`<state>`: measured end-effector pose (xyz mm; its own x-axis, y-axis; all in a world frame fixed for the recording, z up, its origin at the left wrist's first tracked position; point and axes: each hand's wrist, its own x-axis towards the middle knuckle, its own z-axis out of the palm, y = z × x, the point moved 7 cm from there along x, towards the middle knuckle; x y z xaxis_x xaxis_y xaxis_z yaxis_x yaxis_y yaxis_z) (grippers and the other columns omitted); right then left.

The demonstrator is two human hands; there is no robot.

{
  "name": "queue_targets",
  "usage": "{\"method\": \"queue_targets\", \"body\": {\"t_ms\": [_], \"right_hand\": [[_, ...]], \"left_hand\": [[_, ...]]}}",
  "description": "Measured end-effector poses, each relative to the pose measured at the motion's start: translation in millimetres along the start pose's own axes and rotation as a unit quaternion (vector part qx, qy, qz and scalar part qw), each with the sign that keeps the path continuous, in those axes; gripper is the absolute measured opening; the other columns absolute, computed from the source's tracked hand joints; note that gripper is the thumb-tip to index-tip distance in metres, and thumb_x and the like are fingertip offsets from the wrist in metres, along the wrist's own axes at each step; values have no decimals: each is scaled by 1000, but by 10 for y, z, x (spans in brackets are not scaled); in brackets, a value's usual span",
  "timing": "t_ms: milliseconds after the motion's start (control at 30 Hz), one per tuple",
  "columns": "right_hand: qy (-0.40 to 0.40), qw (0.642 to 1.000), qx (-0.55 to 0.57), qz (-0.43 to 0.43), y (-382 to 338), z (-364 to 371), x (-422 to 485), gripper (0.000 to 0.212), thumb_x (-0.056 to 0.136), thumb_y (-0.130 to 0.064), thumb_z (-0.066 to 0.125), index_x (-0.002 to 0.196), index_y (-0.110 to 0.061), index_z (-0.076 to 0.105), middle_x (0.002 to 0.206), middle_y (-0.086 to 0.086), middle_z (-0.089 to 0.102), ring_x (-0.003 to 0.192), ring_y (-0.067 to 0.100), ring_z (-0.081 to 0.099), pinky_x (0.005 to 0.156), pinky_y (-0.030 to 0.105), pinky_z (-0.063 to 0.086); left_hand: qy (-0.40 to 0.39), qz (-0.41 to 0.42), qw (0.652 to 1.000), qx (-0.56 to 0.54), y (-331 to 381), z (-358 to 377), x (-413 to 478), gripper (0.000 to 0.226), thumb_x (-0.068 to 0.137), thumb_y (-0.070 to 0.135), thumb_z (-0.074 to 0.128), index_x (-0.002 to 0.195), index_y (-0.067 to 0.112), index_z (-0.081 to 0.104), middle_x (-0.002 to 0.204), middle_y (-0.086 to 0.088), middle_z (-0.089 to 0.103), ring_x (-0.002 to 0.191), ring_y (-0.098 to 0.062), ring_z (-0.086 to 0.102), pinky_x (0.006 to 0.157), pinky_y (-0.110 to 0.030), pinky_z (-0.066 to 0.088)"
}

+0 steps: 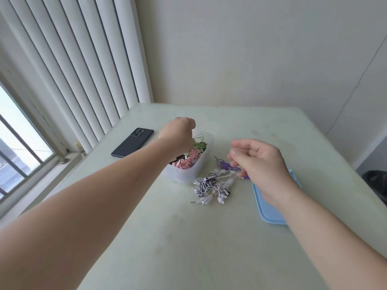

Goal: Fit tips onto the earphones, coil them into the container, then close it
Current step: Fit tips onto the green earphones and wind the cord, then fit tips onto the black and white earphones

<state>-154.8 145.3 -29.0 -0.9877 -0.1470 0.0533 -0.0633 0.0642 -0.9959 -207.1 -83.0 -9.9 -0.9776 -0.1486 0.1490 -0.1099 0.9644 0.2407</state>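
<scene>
The left hand [178, 133], its grip hidden from view, dips into the open plastic container [186, 174], probably to press coiled earphones [187, 161] down.

There are no words, numbers or signs here that can be read.
</scene>
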Motion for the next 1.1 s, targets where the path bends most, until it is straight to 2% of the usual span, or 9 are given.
{"method": "queue_targets", "body": {"t_ms": [267, 367, 433, 500, 567, 667, 767, 867, 1100], "right_hand": [[9, 999, -17, 38, 190, -141, -33, 14, 94, -7, 66, 105, -14, 71, 86, 8, 76, 69, 14, 67, 56, 28, 52], [-17, 998, -43, 48, 231, -106, -107, 10, 93, -7, 68, 99, -14, 72, 91, 14, 76, 68, 13, 67, 55, 30, 52], [-27, 996, -68, 54, 239, -106, -159, 8, 93, -9, 68, 95, -14, 73, 92, 15, 76, 69, 15, 67, 53, 31, 50], [-30, 994, -82, 62, 257, -117, -199, 7, 93, -10, 68, 93, -14, 74, 92, 17, 76, 68, 17, 66, 52, 32, 47], [-33, 992, -98, 67, 279, -111, -248, 8, 93, -11, 67, 94, -13, 74, 92, 17, 75, 67, 17, 65, 49, 31, 46], [-33, 991, -108, 67, 299, -79, -339, 11, 95, -10, 64, 94, -14, 74, 95, 19, 75, 68, 17, 65, 48, 30, 49], [-35, 993, -84, 74, 324, -54, -440, 16, 96, -8, 62, 90, -17, 73, 99, 21, 74, 72, 21, 67, 63, 38, 61], [-16, 994, -78, 73, 370, -83, -511, 22, 95, -10, 63, 84, -24, 76, 95, 17, 76, 85, 31, 73, 91, 52, 59], [-15, 995, -40, 95, 402, -159, -666, 14, 96, -11, 64, 91, -17, 76, 96, 12, 77, 99, 32, 73, 91, 45, 60]], "left_hand": [[-86, 55, 993, 58, 121, 173, -127, 51, 91, 1, 49, 128, 26, 72, 120, -4, 71, 104, -29, 65, 75, -31, 50], [-31, 55, 997, 44, 258, -43, -266, 43, 94, 6, 52, 129, 24, 70, 126, -6, 67, 108, -29, 63, 83, -31, 50], [9, 87, 996, 4, 427, -157, -479, 31, 95, 15, 55, 117, 27, 73, 119, -3, 70, 106, -28, 65, 88, -35, 55], [-30, 145, 989, -20, 610, -86, -791, 20, 93, 22, 57, 99, 31, 74, 99, 3, 73, 91, -25, 67, 81, -39, 59], [-95, 173, 980, 24, 694, 88, -1057, 12, 92, 27, 60, 97, 29, 71, 92, 6, 68, 89, -24, 66, 76, -40, 59], [-80, 146, 982, 89, 665, 201, -1113, 15, 99, 29, 56, 99, 16, 63, 95, -2, 61, 93, -31, 62, 66, -34, 47], [-77, 107, 984, 121, 698, 259, -1102, 2, 100, 20, 57, 99, 19, 58, 79, 1, 48, 81, -31, 54, 51, -30, 28], [-98, 93, 987, 90, 688, 313, -1117, 20, 89, 9, 60, 104, 20, 66, 81, 0, 57, 81, -31, 59, 51, -28, 34], [-118, 39, 990, -69, 666, 81, -1149, 14, 81, 17, 59, 91, 16, 69, 87, 0, 69, 75, -22, 63, 62, -31, 51]]}}
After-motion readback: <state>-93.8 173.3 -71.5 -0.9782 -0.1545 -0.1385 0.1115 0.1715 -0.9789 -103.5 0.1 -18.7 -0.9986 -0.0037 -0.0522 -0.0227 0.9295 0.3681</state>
